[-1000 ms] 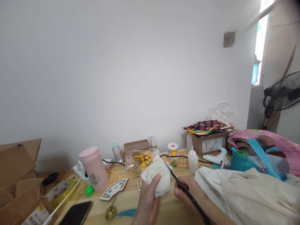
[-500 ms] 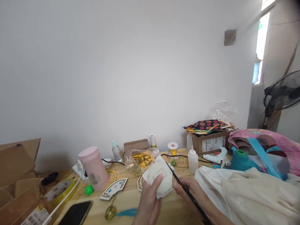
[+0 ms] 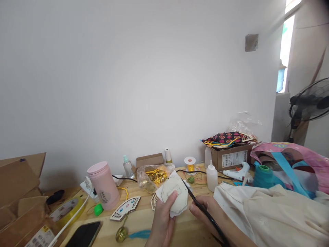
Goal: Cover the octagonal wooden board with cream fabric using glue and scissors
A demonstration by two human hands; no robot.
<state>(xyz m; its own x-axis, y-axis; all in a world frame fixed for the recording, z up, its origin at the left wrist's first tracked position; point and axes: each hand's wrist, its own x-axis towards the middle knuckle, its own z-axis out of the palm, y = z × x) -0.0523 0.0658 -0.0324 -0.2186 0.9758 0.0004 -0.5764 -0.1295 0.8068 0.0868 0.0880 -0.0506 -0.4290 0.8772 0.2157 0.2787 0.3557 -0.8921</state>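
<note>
My left hand (image 3: 164,214) pinches a stack of whitish pieces (image 3: 177,195), roughly eight-sided, with the thumb on top and pale sheets sticking out behind. Black scissors (image 3: 203,209) are gripped in my right hand (image 3: 208,209), their blades pointing up and left along the right edge of the stack. Left of my left hand lie a fan-shaped wooden piece (image 3: 125,208) and a gold ball (image 3: 121,234) with a blue tassel (image 3: 140,234). A lattice piece (image 3: 153,201) is partly hidden behind the stack.
A pink cup (image 3: 104,185), a phone (image 3: 84,234), yellow tape (image 3: 67,211) and a cardboard box (image 3: 23,192) are on the left. Behind are a bag of gold cords (image 3: 155,175) and a white bottle (image 3: 211,178). Beige cloth (image 3: 280,212) and a glue gun (image 3: 238,172) are on the right.
The scissors' handles have spread apart somewhat in my right hand, and the lower one now shows separately. The held stack has shifted slightly left.
</note>
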